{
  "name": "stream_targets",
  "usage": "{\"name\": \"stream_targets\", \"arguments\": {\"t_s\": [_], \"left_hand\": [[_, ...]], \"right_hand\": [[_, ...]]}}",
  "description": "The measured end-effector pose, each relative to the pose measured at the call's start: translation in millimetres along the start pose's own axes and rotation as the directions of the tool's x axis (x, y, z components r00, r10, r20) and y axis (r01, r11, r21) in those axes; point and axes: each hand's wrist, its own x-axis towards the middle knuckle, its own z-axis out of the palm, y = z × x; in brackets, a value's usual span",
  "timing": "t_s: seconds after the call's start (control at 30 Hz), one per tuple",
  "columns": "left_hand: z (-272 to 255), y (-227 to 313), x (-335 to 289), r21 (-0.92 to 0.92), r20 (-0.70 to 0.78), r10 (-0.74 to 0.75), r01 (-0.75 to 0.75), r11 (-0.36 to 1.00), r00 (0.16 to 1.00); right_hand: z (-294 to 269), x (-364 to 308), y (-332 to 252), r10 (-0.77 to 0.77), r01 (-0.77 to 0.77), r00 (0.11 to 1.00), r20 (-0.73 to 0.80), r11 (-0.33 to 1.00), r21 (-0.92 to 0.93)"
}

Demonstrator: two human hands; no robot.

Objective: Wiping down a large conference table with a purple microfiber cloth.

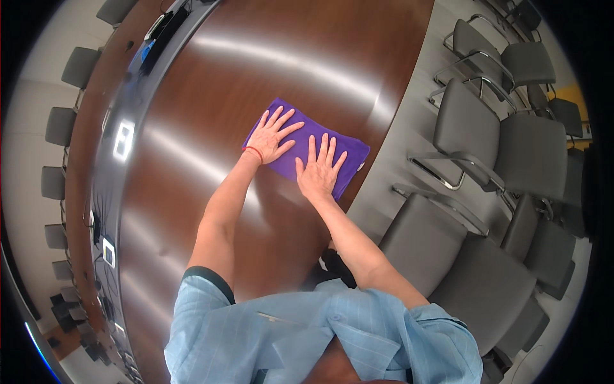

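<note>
A purple cloth (306, 131) lies spread on the glossy brown wooden table (281, 243), close to its right edge. My left hand (270, 137) presses flat on the cloth's left part, fingers spread, with a red string round the wrist. On the right part rests my right hand (321, 168), also flat with its fingers apart. Both palms touch the cloth from above and neither grips it. A small white tag (361, 166) sticks out at the cloth's right edge.
Grey chairs with metal frames (467, 134) stand along the table's right side. A dark channel (109, 198) with cables, sockets and small devices runs down the table's left part. More grey chairs (61, 126) line the far left side.
</note>
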Motion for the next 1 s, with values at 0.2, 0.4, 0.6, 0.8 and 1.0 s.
{"name": "stream_targets", "arguments": {"t_s": [0.2, 0.4, 0.6, 0.8, 1.0], "left_hand": [[-3.9, -31.2, 90.9, 0.021, 0.012, 0.031, -0.031, 0.999, 0.999], [0.6, -60.6, 191.0, -0.008, -0.015, 0.089, -0.090, 0.996, 0.996], [-1.1, -66.6, 305.0, -0.010, -0.042, 0.138, -0.139, 0.990, 0.989], [-2.5, -73.2, 389.6, -0.038, -0.045, 0.125, -0.127, 0.991, 0.991], [-9.3, -81.5, 470.9, -0.027, -0.056, 0.130, -0.132, 0.991, 0.990]], "right_hand": [[-12.2, 80.5, 21.8, 0.021, -0.021, 0.999, -0.032, 1.000, -0.005], [-20.2, 166.6, 51.1, 0.041, -0.047, 0.994, -0.105, 0.997, -0.058], [-39.7, 257.7, 103.8, 0.098, -0.117, 0.981, -0.167, 0.987, -0.109], [-59.2, 329.4, 143.4, 0.119, -0.133, 0.982, -0.148, 0.987, -0.091], [-82.4, 404.7, 180.5, 0.125, -0.132, 0.985, -0.115, 0.990, -0.055]]}}
